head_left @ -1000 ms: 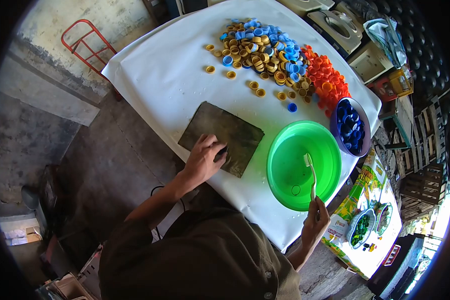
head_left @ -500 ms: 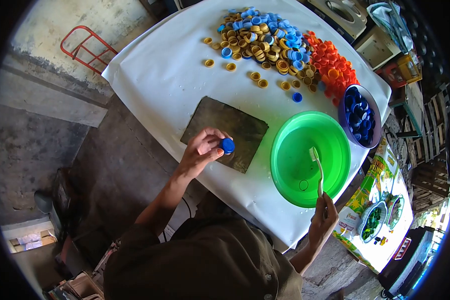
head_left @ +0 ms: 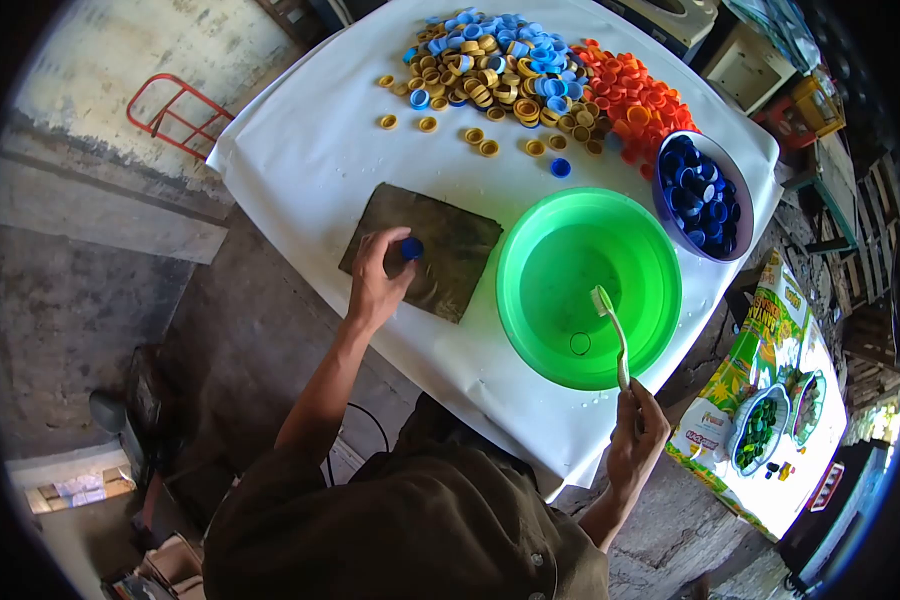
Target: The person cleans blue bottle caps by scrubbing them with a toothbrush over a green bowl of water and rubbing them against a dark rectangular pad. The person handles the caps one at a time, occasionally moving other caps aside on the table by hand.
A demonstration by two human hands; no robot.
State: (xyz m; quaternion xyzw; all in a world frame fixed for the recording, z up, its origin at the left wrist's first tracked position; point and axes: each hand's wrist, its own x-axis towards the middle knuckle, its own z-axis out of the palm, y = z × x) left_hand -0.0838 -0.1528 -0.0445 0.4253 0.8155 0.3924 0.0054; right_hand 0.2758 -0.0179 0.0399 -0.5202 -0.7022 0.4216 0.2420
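Pinched in the fingertips of my left hand [head_left: 375,285] is a dark blue bottle cap [head_left: 412,249], over the dark flat board [head_left: 440,270]. My right hand [head_left: 637,430] grips a toothbrush [head_left: 620,345] by the end of its handle. The brush head points away from me, over the inside of a green basin [head_left: 511,300]. A dark ring outline shows low in that basin. Behind it stands a purple-rimmed bowl [head_left: 746,190] filled with dark blue caps. One more blue cap [head_left: 560,168] lies on the white table [head_left: 290,150] beyond the basin.
At the table's far side spreads a heap of gold caps [head_left: 485,85], light blue caps [head_left: 545,50] and orange caps [head_left: 635,95]. Several gold caps lie loose before it. A second surface [head_left: 715,425] at right carries bowls with small green pieces. A red metal frame [head_left: 180,105] leans left.
My left hand has moved with the blue cap closer over the board, and the cap is turned differently. The toothbrush stays in my right hand. The camera view has shifted slightly.
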